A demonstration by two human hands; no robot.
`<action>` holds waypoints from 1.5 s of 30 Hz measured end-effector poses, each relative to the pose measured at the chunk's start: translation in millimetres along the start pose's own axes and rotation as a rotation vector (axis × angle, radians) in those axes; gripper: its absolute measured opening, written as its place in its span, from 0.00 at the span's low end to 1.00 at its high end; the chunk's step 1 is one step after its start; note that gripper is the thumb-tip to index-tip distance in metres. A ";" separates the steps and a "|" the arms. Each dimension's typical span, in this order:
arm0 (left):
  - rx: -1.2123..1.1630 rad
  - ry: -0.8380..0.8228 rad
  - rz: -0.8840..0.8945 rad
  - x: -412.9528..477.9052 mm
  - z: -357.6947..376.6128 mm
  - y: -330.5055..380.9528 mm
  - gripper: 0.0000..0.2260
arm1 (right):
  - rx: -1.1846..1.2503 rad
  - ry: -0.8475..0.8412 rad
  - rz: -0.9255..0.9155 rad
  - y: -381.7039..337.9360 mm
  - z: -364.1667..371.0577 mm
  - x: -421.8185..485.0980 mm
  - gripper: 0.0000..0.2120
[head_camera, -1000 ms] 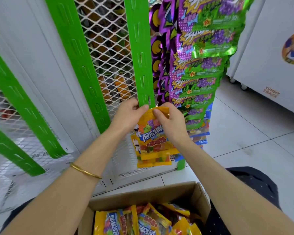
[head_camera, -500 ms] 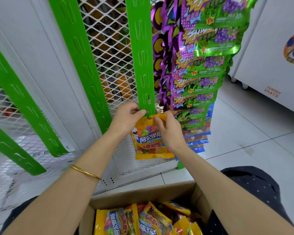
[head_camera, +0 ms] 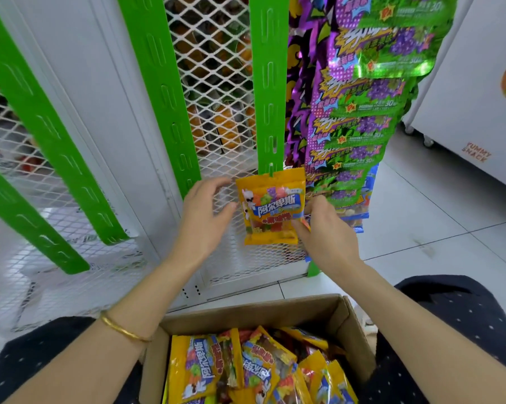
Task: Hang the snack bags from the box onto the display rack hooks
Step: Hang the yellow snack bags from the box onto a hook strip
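A yellow snack bag (head_camera: 270,209) hangs from the lowest hook of a green rack strip (head_camera: 267,83), its top hole over the hook tab. My left hand (head_camera: 206,220) hovers just left of the bag, fingers spread, holding nothing. My right hand (head_camera: 324,231) is at the bag's lower right corner, fingertips touching its edge without a clear grip. Below, an open cardboard box (head_camera: 342,319) holds several more yellow snack bags (head_camera: 246,365).
Green and purple snack bags (head_camera: 359,118) fill the strip to the right. Bare green strips (head_camera: 161,91) stand on the white mesh panel to the left. A white cabinet on wheels (head_camera: 464,112) stands on the tiled floor at right. My knees flank the box.
The bag went onto the lowest hook and now hangs by itself. Both hands let go of its top and dropped down, the left opening beside it, the right moving to its lower corner.
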State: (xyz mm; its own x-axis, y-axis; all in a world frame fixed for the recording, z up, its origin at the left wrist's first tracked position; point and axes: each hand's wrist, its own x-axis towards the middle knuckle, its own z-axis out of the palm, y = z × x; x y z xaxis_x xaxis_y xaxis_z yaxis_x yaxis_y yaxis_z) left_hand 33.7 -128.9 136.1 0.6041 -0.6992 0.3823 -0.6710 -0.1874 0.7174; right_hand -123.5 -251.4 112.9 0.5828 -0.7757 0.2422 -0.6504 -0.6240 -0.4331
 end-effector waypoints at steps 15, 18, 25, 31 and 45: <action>-0.084 -0.139 -0.078 -4.8 22.8 -6.4 0.22 | 0.315 0.200 0.237 -6.9 8.7 18.9 0.13; -0.137 -0.100 -0.091 6.6 36.5 5.8 0.24 | 0.385 0.212 0.243 -2.1 10.1 23.6 0.15; -0.043 0.110 -0.108 24.6 25.6 -6.6 0.17 | 0.532 0.168 0.210 -20.7 30.7 29.8 0.14; 0.054 0.067 0.027 36.4 24.6 4.9 0.13 | 0.521 0.192 0.153 -17.0 37.5 37.2 0.14; -0.032 -0.032 -0.004 40.7 29.5 23.4 0.10 | 0.721 0.250 0.275 -23.4 27.8 28.7 0.18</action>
State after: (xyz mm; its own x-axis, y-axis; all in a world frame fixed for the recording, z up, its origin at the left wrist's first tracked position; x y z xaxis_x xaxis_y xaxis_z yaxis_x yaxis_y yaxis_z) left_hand 29.9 -182.2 151.3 0.5924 -0.7203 0.3608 -0.6539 -0.1683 0.7376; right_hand -78.0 -256.3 105.8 0.2665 -0.9438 0.1954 -0.2306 -0.2593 -0.9378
